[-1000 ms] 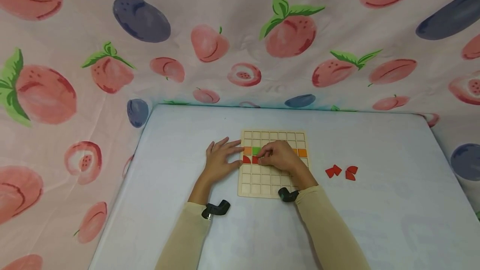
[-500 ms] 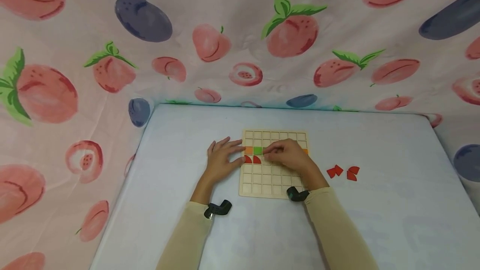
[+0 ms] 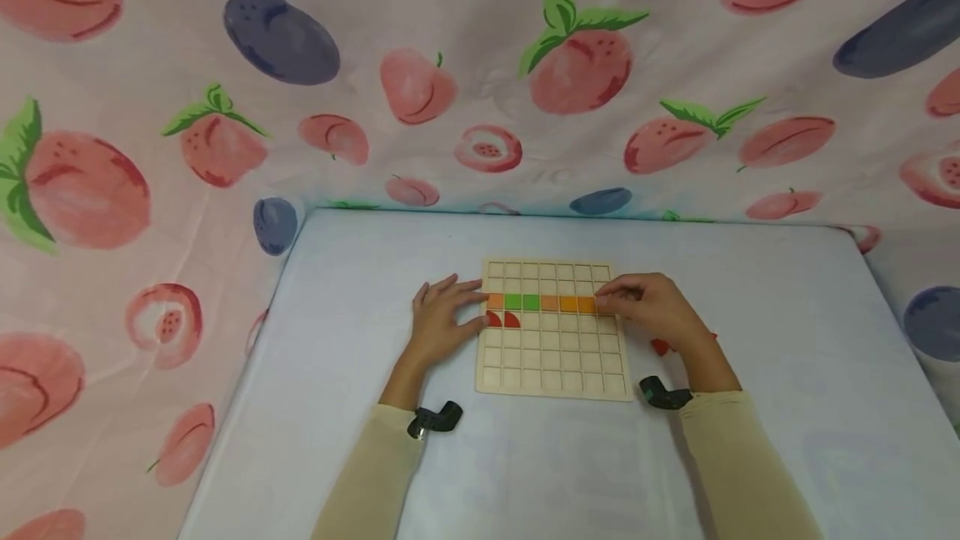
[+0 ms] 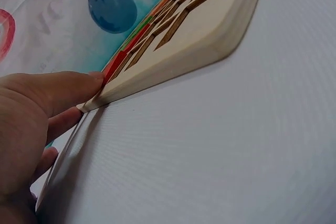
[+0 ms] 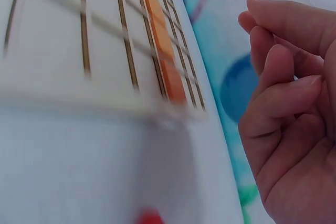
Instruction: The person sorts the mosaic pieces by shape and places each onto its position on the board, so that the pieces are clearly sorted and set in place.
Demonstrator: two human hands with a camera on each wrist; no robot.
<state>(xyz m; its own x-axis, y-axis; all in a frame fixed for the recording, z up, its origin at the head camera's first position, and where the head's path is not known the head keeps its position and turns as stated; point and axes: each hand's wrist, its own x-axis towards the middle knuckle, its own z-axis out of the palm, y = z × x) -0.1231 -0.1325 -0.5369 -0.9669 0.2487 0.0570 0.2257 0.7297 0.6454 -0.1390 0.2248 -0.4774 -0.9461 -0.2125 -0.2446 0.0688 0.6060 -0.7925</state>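
A wooden grid board (image 3: 551, 365) lies on the table. One row holds orange and green square tiles (image 3: 531, 302); below its left end sit two red quarter-circle pieces (image 3: 512, 321). My left hand (image 3: 441, 322) rests against the board's left edge, fingers extended; in the left wrist view the thumb (image 4: 73, 88) touches that edge beside a red piece (image 4: 114, 65). At the board's right edge hovers my right hand (image 3: 660, 311). The right wrist view shows its fingers (image 5: 278, 74) loosely curled with nothing between them, apart from the orange tiles (image 5: 163, 38).
Loose red pieces (image 3: 660, 347) lie right of the board, mostly hidden behind the right hand and wrist. The white table (image 3: 787, 307) meets a fruit-printed cloth (image 3: 450, 173) at the back and left.
My right hand has moved right, from over the red pieces and the tile row to the board's right edge. That uncovers the row's middle. The left hand stays put.
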